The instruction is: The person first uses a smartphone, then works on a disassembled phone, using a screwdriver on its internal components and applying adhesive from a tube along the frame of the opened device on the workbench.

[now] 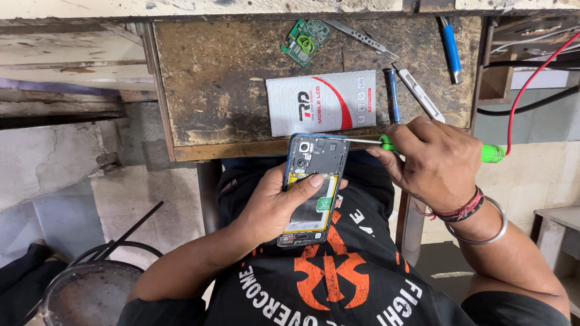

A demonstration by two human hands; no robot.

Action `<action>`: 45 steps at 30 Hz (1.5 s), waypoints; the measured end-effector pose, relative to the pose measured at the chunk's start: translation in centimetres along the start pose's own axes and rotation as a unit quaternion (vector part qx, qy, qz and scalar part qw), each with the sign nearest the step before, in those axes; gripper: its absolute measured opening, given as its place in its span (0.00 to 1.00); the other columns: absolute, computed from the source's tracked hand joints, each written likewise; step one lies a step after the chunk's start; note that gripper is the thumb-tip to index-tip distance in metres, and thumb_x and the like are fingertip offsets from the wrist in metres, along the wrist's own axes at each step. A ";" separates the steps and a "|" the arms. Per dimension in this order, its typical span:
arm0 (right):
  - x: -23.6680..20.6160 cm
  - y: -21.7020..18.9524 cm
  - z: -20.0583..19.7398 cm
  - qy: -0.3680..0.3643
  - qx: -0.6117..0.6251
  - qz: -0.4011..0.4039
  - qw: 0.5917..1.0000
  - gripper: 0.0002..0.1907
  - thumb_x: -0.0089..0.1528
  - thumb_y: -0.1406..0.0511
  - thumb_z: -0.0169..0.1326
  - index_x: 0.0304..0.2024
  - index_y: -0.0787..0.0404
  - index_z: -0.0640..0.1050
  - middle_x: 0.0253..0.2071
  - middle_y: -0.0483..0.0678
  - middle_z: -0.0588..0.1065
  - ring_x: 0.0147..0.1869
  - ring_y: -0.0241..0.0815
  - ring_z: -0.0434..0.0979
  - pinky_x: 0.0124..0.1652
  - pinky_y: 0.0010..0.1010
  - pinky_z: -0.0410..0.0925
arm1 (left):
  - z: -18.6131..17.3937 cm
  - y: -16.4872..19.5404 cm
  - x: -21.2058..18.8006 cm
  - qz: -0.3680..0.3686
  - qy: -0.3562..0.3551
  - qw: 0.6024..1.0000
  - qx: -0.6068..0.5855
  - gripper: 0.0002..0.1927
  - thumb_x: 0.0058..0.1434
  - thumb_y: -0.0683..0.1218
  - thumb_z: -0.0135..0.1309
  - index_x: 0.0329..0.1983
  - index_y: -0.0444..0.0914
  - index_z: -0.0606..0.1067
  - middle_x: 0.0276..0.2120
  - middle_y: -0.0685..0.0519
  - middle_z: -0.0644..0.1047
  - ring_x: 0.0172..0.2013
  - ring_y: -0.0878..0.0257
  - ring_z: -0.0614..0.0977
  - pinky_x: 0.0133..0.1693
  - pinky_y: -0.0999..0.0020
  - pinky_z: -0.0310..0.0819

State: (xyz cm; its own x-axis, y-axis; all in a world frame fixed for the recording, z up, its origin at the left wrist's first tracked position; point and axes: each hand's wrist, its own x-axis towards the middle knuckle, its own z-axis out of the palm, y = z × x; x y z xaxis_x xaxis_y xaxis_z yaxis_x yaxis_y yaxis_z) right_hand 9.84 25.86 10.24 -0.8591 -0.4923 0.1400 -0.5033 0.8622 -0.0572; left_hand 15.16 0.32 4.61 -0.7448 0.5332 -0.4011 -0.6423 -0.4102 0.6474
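An opened blue-framed smartphone with its back cover off (313,188) is being gripped in the left hand (275,208), thumb pressed across its middle. Just right of the phone, a green-handled screwdriver (423,148) is being pinched by the right hand (432,162), its tip being held at the phone's top edge. Beyond the phone, a white flat box (320,102) and a green circuit board (305,41) are lying on the worn wooden bench (211,90).

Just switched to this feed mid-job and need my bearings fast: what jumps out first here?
An opened phone with its back off, held in the left hand over the person's lap, and the right hand putting a green-handled screwdriver to its top edge. Behind them, on the worn wooden bench, lie a white flat box, a green circuit board and tweezers.
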 end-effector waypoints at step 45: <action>0.5 -1.6 0.1 -0.002 0.016 -0.006 1.000 0.18 0.61 0.50 0.65 0.37 0.56 0.80 0.27 0.46 0.70 0.28 0.49 0.73 0.28 0.38 0.63 | 0.2 -1.0 0.2 -0.018 -0.013 1.000 0.011 0.19 0.73 0.48 0.49 0.61 0.32 0.73 0.47 0.46 0.83 0.41 0.65 0.84 0.42 0.67 0.83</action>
State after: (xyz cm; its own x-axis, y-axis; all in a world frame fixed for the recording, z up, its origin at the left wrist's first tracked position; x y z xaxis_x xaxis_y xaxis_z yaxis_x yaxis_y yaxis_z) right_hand 10.17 24.24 10.34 -0.8533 -0.5030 0.1372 -0.5162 0.8521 -0.0867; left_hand 15.65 1.01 4.03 -0.7163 0.5662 -0.4079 -0.6641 -0.3735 0.6477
